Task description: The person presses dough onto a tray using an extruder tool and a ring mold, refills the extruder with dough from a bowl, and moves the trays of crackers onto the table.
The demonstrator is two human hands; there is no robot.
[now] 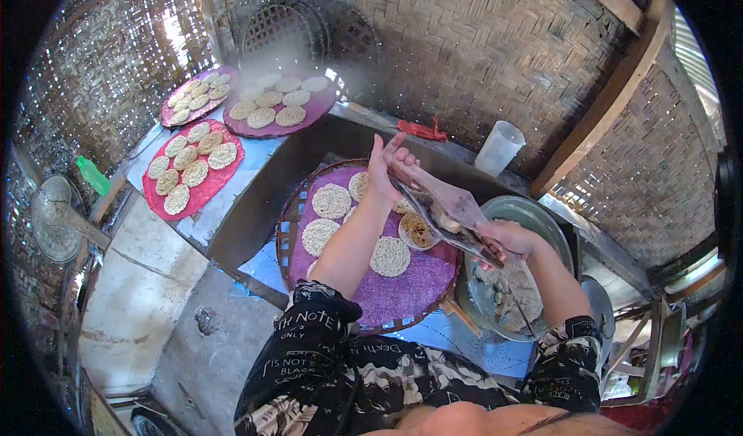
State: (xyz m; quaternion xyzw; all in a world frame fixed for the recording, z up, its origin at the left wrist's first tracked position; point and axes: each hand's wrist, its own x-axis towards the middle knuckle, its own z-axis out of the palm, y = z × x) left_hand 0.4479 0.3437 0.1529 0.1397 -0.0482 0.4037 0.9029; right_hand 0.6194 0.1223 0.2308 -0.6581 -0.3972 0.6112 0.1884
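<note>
My left hand (385, 165) has its fingers stretched out, its palm against the far end of a flat dark board (429, 208). A translucent plastic sheet (449, 192) lies along the board. Closed round the near end of the board is my right hand (509, 241), above a green basin (563, 231) that holds pale, doughy stuff (503, 293). A thin stick-like tool leans in the basin. Beneath my left forearm, several round, noodle-textured cakes (389, 256) lie on purple cloth (410, 293) over a round woven tray (283, 246). A small round mould (418, 231) with strands sits there, partly covered.
Left of the tray, more cakes lie on a red cloth (209, 192) and two purple-covered trays (309, 115) at the back, with steam above. A white plastic container (499, 148) and red packet (422, 130) stand along the back ledge. Woven bamboo walls (464, 41) enclose the space.
</note>
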